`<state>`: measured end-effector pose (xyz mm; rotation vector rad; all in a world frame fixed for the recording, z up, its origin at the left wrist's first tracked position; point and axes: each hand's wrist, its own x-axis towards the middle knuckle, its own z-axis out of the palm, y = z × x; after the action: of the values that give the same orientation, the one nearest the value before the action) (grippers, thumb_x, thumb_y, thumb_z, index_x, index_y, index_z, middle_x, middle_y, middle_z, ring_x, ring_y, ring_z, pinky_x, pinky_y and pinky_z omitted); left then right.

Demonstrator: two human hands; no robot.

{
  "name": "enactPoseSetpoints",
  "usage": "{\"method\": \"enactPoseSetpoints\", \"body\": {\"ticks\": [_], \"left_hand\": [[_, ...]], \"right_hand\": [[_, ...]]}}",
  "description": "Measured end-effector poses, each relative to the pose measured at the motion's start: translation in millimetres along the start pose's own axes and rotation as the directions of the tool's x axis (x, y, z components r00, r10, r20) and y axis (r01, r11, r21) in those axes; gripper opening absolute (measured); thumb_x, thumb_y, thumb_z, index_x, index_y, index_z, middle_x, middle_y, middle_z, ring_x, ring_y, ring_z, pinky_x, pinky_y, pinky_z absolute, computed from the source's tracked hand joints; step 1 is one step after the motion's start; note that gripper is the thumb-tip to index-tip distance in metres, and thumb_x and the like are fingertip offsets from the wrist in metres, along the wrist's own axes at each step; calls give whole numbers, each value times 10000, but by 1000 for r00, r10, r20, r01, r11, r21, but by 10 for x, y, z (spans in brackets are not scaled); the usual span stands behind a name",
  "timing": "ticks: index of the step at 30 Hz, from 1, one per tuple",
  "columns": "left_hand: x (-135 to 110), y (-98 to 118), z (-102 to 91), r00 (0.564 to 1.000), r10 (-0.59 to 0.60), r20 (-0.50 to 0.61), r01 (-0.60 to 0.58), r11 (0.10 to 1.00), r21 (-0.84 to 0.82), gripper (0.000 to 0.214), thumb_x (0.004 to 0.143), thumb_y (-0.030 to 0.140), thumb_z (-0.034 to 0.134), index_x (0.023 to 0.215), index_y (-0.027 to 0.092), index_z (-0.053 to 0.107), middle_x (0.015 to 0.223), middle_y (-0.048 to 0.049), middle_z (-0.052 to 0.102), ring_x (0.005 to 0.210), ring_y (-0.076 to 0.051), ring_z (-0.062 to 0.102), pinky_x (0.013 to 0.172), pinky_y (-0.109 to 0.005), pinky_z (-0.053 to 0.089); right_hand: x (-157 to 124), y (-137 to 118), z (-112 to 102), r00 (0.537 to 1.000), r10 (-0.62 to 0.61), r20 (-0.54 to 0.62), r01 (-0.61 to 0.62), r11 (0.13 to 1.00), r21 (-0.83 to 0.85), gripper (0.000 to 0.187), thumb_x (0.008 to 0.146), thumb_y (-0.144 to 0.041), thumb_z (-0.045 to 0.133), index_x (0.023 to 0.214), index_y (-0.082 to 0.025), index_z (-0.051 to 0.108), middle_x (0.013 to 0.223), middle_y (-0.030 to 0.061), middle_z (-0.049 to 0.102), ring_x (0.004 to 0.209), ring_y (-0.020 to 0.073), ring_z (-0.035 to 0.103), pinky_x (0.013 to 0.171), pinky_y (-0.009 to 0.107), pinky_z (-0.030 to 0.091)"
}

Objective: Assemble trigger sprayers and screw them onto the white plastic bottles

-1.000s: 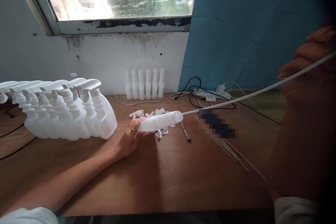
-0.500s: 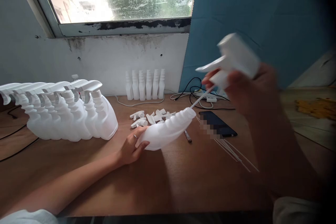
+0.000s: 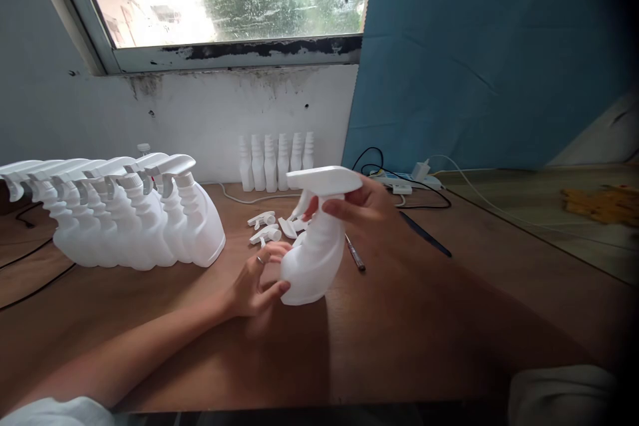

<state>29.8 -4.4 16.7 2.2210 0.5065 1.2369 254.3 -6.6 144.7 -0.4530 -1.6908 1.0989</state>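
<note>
Mid-frame, our left hand (image 3: 253, 285) clasps 1 white bottle (image 3: 315, 263) low down; our right hand (image 3: 369, 205) pinches the spray head (image 3: 324, 180) atop it.

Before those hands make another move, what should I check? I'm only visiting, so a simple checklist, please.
1. Left hand steadying the white bottle: ok, thumb and fingers touch its lower side.
2. Right hand at the spray head: ok, it grasps around the head and neck.
3. Spray head fastened tight: cannot tell, the fingers cover the joint.
4. Bottle upright: not ok, it leans, neck toward the right.
5. Neighbouring spray bottles out of the way: ok, they stand apart, to the left.
</note>
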Motion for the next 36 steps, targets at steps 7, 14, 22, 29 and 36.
{"method": "enactPoseSetpoints", "body": {"ticks": [7, 14, 22, 29, 36], "left_hand": [[749, 669, -349, 952, 152, -265, -141, 988, 59, 608, 841, 652, 533, 1281, 235, 492, 1166, -112, 610, 923, -197, 637, 815, -343, 546], [1173, 1176, -517, 979, -37, -203, 95, 955, 281, 285, 832, 425, 675, 979, 189, 738, 834, -42, 741, 698, -142, 680, 594, -226, 533], [1219, 1239, -514, 990, -25, -138, 68, 946, 317, 230, 818, 359, 694, 965, 196, 763, 834, -41, 754, 680, -137, 681, 570, -224, 526], [1198, 1234, -503, 988, -18, -151, 65, 947, 315, 245, 808, 359, 711, 954, 168, 758, 830, -58, 751, 687, -125, 667, 576, -208, 517], [1201, 1222, -500, 991, 13, -130, 29, 949, 314, 238, 817, 361, 701, 945, 168, 754, 804, -54, 739, 629, -108, 628, 531, -211, 478]], "right_hand": [[-78, 179, 315, 998, 59, 14, -60, 994, 95, 246, 869, -362, 673, 949, -152, 572, 809, 35, 671, 699, 128, 661, 608, 249, 553], [-110, 230, 277, 996, 31, 88, -50, 975, 216, 316, 943, -461, 533, 1018, -155, 561, 932, 82, 661, 840, 176, 665, 672, 297, 568], [-92, 247, 337, 998, 53, 30, -59, 966, 252, 274, 873, -388, 660, 1009, -177, 549, 876, 46, 646, 776, 156, 651, 645, 293, 567], [-77, 237, 343, 998, 52, 44, -62, 966, 252, 272, 881, -406, 638, 942, -149, 574, 844, 57, 646, 723, 154, 647, 602, 276, 545], [-103, 218, 400, 999, 50, 9, -50, 973, 226, 338, 875, -485, 620, 955, -159, 577, 863, 65, 645, 760, 169, 642, 648, 309, 557]]}}
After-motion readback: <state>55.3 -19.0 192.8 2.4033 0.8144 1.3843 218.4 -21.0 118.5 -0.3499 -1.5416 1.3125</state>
